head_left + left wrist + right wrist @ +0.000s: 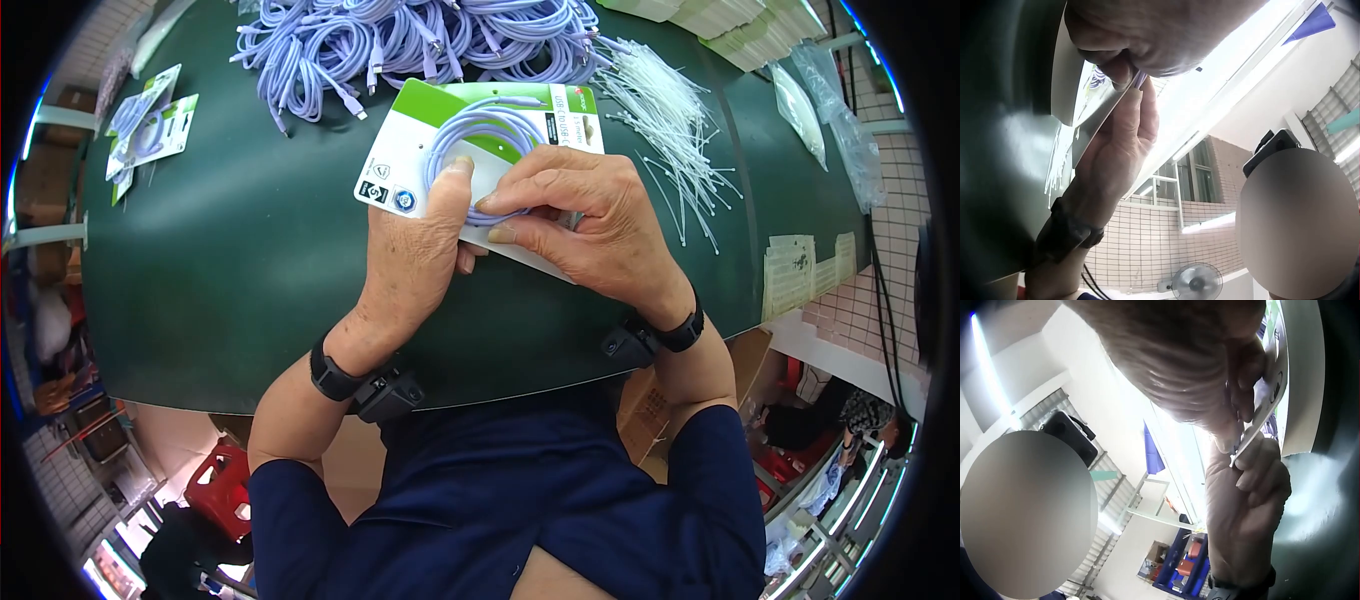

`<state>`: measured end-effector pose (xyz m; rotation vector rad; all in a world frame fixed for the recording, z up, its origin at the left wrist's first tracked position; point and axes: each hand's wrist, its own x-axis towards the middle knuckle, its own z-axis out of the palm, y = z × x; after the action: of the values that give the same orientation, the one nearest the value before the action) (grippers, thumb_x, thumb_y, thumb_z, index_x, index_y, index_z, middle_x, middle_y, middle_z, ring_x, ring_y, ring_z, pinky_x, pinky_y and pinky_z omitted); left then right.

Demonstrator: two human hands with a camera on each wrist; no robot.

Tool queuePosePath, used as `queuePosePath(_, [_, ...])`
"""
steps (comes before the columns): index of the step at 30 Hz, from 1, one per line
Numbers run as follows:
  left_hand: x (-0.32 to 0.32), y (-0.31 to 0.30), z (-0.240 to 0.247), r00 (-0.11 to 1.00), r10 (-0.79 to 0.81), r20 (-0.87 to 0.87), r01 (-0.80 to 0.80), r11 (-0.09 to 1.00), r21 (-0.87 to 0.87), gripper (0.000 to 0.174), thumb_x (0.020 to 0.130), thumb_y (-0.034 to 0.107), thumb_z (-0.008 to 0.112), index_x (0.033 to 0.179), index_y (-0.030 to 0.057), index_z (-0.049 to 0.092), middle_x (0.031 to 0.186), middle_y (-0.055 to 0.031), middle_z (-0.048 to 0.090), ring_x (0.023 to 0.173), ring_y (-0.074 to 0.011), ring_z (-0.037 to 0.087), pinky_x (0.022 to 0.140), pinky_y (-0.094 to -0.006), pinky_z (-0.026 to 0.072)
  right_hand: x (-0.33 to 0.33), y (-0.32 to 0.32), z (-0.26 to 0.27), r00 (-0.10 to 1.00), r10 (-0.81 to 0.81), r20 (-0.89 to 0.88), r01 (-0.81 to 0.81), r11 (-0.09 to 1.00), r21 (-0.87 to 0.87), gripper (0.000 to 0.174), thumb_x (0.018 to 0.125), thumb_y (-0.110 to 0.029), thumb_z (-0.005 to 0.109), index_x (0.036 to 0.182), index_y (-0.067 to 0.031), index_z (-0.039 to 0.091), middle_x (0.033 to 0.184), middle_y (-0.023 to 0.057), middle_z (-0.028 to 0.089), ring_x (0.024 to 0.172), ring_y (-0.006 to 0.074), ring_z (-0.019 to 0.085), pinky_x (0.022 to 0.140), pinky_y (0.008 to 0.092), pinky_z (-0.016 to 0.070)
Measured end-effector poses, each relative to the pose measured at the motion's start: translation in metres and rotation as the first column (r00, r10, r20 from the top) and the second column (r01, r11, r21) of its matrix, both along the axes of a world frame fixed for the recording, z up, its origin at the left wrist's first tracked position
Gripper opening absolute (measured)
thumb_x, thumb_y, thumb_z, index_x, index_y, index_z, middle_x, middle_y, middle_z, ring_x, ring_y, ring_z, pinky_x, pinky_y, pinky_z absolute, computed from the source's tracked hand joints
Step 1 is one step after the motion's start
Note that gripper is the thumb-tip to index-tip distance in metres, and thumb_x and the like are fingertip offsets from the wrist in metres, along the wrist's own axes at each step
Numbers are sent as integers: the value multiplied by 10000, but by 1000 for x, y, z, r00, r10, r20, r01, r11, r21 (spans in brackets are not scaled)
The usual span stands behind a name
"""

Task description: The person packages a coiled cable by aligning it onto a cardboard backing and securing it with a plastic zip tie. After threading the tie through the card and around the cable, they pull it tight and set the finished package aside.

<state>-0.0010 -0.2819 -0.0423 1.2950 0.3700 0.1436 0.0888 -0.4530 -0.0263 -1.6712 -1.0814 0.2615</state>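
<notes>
Green surface (230, 300) spreads before you; your left grip (412, 250) is closed on the card (375, 168) near its left end, its long axis crosswise; the coiled cable (437, 150) lies on it between both hands, near arc pinched in your right grip (600, 215)

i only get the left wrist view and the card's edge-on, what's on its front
Observer: A coiled lilac cable, with the left hand's thumb pressing on it at the card.
Operator: any others already on cards
Observer: Yes, carded cables lie toward the person's left on the table.
Operator: and where's the main loose pile
Observer: The heap of loose cables sits beyond the card, on the far side of the table.
</notes>
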Motion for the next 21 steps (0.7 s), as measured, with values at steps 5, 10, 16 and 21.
queuePosePath(5, [2,-2,2,998,62,25,-63,997,39,253,1008,138,605,1193,-34,611,785,-43,639,498,-73,553,390,-230,416,2,1,-10,991,-6,131,1,999,35,280,773,15,858,1039,-51,802,996,86,756,817,187,719,693,291,573])
queuePosePath(10, [3,-1,4,997,68,41,-73,987,140,274,1007,130,600,1222,-38,609,831,-53,665,509,-76,566,389,-225,420,-1,6,-9,940,-91,328,44,988,149,293,759,4,874,1033,-54,785,1007,89,746,832,226,723,722,313,587])
queuePosePath(16, [6,10,11,972,199,128,-222,954,203,287,1012,121,596,1255,-33,589,838,-66,683,510,-82,590,386,-214,408,12,-21,11,883,-293,368,215,947,239,224,774,13,860,973,-45,774,932,79,724,799,215,710,685,321,575])
queuePosePath(21, [4,23,6,962,216,170,-238,963,124,261,1020,126,592,1227,-32,586,823,-71,683,505,-85,598,380,-210,401,29,-77,36,813,-483,326,555,811,-183,104,827,-48,822,909,-21,765,832,78,700,732,205,684,635,318,545])
